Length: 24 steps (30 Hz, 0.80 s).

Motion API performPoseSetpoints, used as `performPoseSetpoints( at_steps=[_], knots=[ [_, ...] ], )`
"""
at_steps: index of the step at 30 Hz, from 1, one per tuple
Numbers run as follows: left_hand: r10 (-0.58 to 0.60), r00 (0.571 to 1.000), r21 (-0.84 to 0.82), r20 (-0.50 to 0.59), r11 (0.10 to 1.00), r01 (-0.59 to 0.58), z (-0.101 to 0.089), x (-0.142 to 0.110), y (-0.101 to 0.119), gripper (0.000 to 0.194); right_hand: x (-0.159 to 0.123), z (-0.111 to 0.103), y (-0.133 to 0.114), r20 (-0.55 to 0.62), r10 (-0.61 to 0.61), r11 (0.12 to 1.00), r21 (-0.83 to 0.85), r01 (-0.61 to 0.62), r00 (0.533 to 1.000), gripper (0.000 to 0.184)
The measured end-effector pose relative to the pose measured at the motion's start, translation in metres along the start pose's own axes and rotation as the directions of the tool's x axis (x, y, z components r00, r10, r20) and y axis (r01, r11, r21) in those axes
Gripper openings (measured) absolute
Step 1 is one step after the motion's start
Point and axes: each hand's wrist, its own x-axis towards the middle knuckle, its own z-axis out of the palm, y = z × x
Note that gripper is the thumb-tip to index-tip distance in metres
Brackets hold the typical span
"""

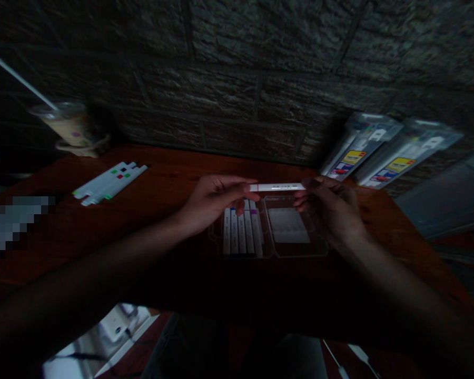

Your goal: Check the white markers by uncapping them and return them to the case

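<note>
I hold a white marker pen (278, 187) level above an open clear plastic case (296, 247). My left hand (213, 202) pinches its left end, where a thin red band shows. My right hand (329, 208) grips its right end with curled fingers. Several white markers (240, 231) with coloured tips lie side by side in the left half of the case. A pale sheet (288, 225) lies in the case's right half.
A loose row of white markers (108, 181) lies at the left on the reddish wooden table (161, 189). A lidded drink cup (69, 126) with a straw stands at the far left. Two packaged marker sets (387, 150) lean against the dark brick wall.
</note>
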Motion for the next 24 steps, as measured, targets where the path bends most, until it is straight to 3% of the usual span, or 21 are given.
performPoseSetpoints(
  at_steps=[6, 15, 24],
  knots=[
    [0.025, 1.0, 0.113, 0.006, 0.993, -0.026, 0.001, -0.001, 0.003, 0.023, -0.002, 0.002, 0.0, 0.001, -0.005, 1.0, 0.005, 0.005, 1.0, 0.013],
    [0.053, 0.998, 0.201, -0.021, 0.978, -0.047, 0.0, 0.0, 0.001, 0.014, -0.006, 0.004, 0.003, 0.095, -0.074, 0.996, -0.042, 0.078, 0.993, 0.015],
    [0.026, 0.999, 0.279, 0.046, 0.959, -0.038, 0.005, -0.007, 0.003, 0.016, -0.016, 0.009, 0.002, 0.201, -0.117, 0.935, -0.307, 0.176, 0.973, 0.014]
  ],
)
